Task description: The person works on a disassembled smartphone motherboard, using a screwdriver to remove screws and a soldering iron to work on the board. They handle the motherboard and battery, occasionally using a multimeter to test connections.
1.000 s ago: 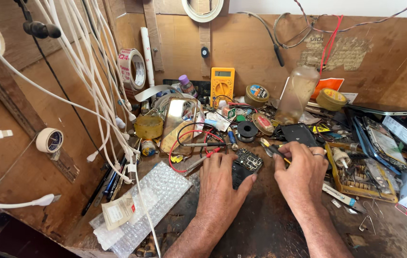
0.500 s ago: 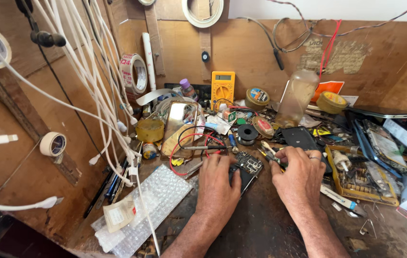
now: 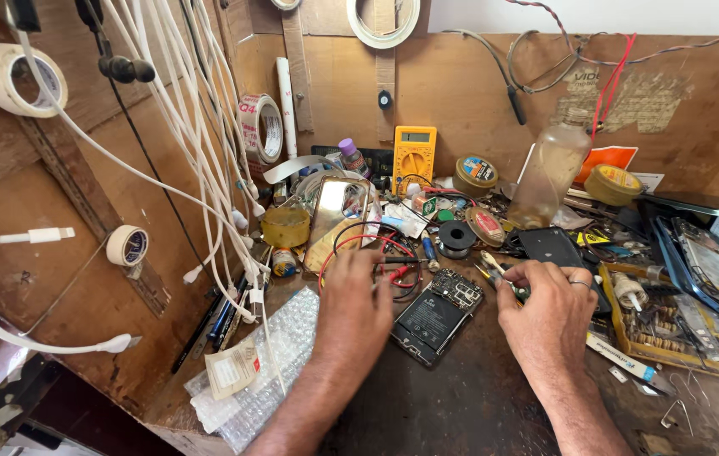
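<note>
While white cables [image 3: 199, 143] hung down the wooden wall at the far left, beside tape rolls [image 3: 17, 76] fixed to the boards, a sheet of bubble wrap [image 3: 266, 371] lay at the near-left edge of the dark surface [image 3: 461, 405]. Just right of it, the left hand [image 3: 358, 312] rested palm down, its fingers [image 3: 359, 263] loosely curled and spread, gripping nothing that could be seen; the fingertips touched the red and black probe leads [image 3: 376, 253] that looped in front of a phone case [image 3: 336, 221] leaning upright. Behind that stood a yellow multimeter [image 3: 414, 156] against the back wall. Between the two hands lay the opened phone [image 3: 437, 314], back cover off, its black battery and circuit board facing up, set at a slant; the left hand sat just beside its left edge and was not clearly touching it. Right of the phone, the right hand [image 3: 549, 317] was closed in a pinch around a small green-handled tool [image 3: 507, 283], whose metal tips pointed up and left, near the phone's upper corner. A ring showed on one finger. Farther right sat a tray of small parts [image 3: 672, 329], and beyond it several phone screens [image 3: 710, 270] lay flat. A cloudy plastic bottle [image 3: 549, 173] stood behind the right hand.
</note>
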